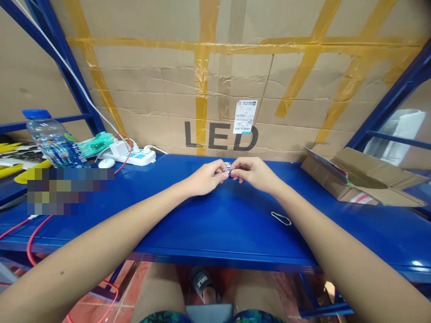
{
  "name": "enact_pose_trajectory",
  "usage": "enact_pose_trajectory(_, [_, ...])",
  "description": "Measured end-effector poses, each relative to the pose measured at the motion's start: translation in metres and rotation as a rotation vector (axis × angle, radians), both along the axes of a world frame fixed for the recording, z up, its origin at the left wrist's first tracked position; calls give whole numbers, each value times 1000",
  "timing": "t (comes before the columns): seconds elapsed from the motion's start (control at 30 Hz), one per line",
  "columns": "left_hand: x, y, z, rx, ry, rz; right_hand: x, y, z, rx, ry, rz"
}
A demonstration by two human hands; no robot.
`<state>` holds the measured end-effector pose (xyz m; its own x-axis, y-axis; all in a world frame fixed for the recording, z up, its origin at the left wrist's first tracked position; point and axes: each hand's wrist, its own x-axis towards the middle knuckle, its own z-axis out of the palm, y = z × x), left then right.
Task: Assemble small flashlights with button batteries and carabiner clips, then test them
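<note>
My left hand (208,177) and my right hand (253,174) meet over the far middle of the blue table. The fingertips of both are pinched together on a small shiny metal piece (229,172); its exact kind is too small to make out. Just behind and between the fingers shows a bit of something glossy and striped (228,165), mostly covered by the hands. A silver carabiner-like clip (282,216) lies on the table (215,229) near my right forearm, apart from both hands.
A large cardboard box (161,98) marked LED stands behind the table. At left are a water bottle (55,141), a white power strip (143,156), a white mouse (107,163) and red cables. An open cardboard box (323,179) sits at right. Blue metal posts frame both sides.
</note>
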<state>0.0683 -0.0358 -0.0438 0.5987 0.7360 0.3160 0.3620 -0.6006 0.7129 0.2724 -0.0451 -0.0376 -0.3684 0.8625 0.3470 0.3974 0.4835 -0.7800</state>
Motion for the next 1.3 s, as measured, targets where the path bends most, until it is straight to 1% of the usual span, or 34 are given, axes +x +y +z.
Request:
enact_pose_trajectory(0.1, [1,-2,3,84,125,30,1,1,-1,45,-82,-24])
enact_pose_trajectory(0.2, [3,-1,1,144,204,23,5,3,-3,129,-235,-16])
enact_pose_trajectory(0.37, [5,1,-4,122,223,17,7,2,-3,274,-441,83])
enact_pose_trajectory(0.47, [5,0,-5,108,188,14,5,-3,-1,327,-488,117])
enact_pose_trajectory(0.57, [4,-3,-5,175,163,2,2,-7,3,339,-497,132])
enact_pose_trajectory(0.63, [3,-5,-5,251,168,-14,2,-9,5,315,-491,133])
enact_pose_trajectory(0.7, [3,-7,-5,329,179,-33,2,-9,7,248,-472,125])
enact_pose_trajectory(0.8, [4,-9,-7,409,208,-55,2,-9,8,63,-404,97])
enact_pose_trajectory(0.9, [5,-12,-8,453,259,-42,2,-8,8,-93,-341,90])
enact_pose_trajectory(0.97, [7,-15,-7,469,281,-16,2,-8,8,-111,-323,83])
enact_pose_trajectory(1.03, [8,-16,-6,467,268,-1,3,-8,9,-90,-316,66])
enact_pose_trajectory(1.17, [9,-16,-7,460,175,-18,5,-9,12,-65,-308,57])
enact_pose_trajectory(1.3, [9,-12,-11,503,125,-24,7,-8,11,-83,-287,74])
